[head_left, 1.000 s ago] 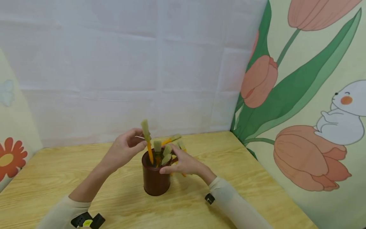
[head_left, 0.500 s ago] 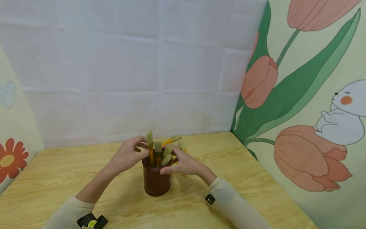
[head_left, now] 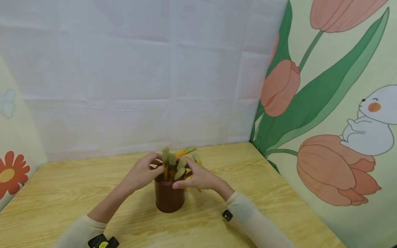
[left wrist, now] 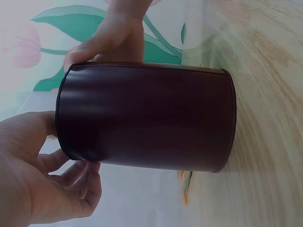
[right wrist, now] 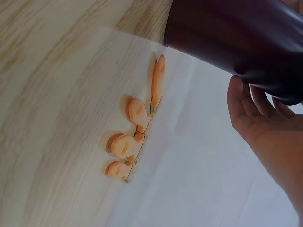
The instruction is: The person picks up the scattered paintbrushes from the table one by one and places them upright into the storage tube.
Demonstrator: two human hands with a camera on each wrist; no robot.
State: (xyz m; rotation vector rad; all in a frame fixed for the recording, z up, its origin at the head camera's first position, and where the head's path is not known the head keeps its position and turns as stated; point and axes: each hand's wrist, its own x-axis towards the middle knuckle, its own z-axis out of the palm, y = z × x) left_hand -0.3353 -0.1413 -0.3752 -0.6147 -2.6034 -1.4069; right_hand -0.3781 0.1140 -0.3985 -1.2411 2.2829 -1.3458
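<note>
A dark reddish-brown cup (head_left: 169,198) stands upright on the table, with several pale-bristled, orange-handled brushes (head_left: 180,173) in it. My left hand (head_left: 143,174) is at the cup's left rim, thumb and fingertips pinching a brush (head_left: 165,155) whose handle is down inside. From the right, my right hand (head_left: 201,176) grips the cup by its rim, thumb in front. The left wrist view shows both hands at the rim of the cup (left wrist: 147,118), which hides the brushes inside. In the right wrist view, the fingers of my right hand (right wrist: 265,118) lie along the cup's side.
More orange-handled brushes (head_left: 187,151) lie on the wooden table behind and right of the cup; the right wrist view shows their rounded handles (right wrist: 124,146). A white sheet (head_left: 124,86) hangs behind the table, and a tulip-patterned panel (head_left: 325,120) stands at the right.
My left hand has moved down and slightly right, lowering the brush deeper into the cup. The right hand and cup have stayed almost still.
</note>
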